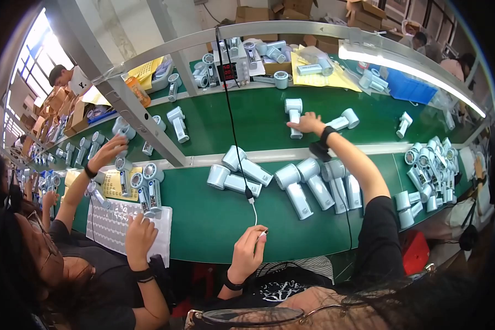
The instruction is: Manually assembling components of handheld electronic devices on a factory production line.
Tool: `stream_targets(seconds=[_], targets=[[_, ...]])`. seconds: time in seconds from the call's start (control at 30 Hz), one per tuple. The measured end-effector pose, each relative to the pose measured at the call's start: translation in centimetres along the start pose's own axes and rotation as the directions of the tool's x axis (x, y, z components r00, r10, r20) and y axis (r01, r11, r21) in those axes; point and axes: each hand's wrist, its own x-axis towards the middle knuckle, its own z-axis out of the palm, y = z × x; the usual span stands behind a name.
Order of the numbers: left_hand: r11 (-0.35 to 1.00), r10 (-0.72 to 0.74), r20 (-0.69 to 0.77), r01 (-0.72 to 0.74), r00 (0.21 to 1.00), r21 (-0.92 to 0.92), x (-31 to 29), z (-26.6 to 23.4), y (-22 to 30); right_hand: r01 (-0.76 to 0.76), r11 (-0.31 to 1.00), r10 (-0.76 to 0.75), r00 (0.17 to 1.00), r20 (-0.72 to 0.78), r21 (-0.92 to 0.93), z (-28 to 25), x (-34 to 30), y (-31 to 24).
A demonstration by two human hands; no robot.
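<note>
In my left hand (247,250), near the front edge of the bench, is the plug end of a white cable (254,212), pinched between thumb and fingers. That cable joins a black cord (234,121) hanging from above. My right hand (308,124) reaches across the divider to the far green surface, its fingers closed on the handle of a light-blue hair-dryer-shaped device (293,104). Beside that wrist lies another such device (346,118). Between my arms, several more light-blue devices (294,190) lie on the near surface, and a pair (234,179) rests under the cord.
A metal divider rail (214,159) and an upright post (143,118) stand between the surfaces. To the right is a pile of devices (434,170). A co-worker at left handles devices above a white tray (129,228). A small meter with red digits (226,71) stands at the back.
</note>
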Motion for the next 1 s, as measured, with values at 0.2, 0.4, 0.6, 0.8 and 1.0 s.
stream_targets(seconds=[0.2,0.4,0.6,0.8,1.0], targets=[[0.997,0.078,-0.033,-0.079,0.996,-0.024,-1.0,0.3,0.6,0.172,0.985,-0.149,0.899,-0.412,0.018,-0.4,-3.2,-1.6],[0.993,0.055,-0.016,-0.057,0.998,-0.104,-1.1,0.3,1.4,0.267,0.956,-0.293,0.816,-0.499,-0.125,-5.5,-13.3,-3.1],[0.924,0.054,0.077,-0.021,0.996,-0.382,-0.7,1.8,2.7,0.353,0.187,-0.413,0.875,-0.253,0.917,-2.5,-25.9,-3.5],[0.883,0.112,0.126,-0.040,0.986,-0.467,1.2,4.5,4.4,0.158,-0.456,-0.369,0.862,-0.347,0.876,2.2,-34.5,-6.8],[0.881,-0.019,0.041,0.037,0.999,-0.472,1.3,5.8,5.5,0.110,-0.675,-0.209,0.920,-0.332,0.730,4.7,-36.2,-8.3]])
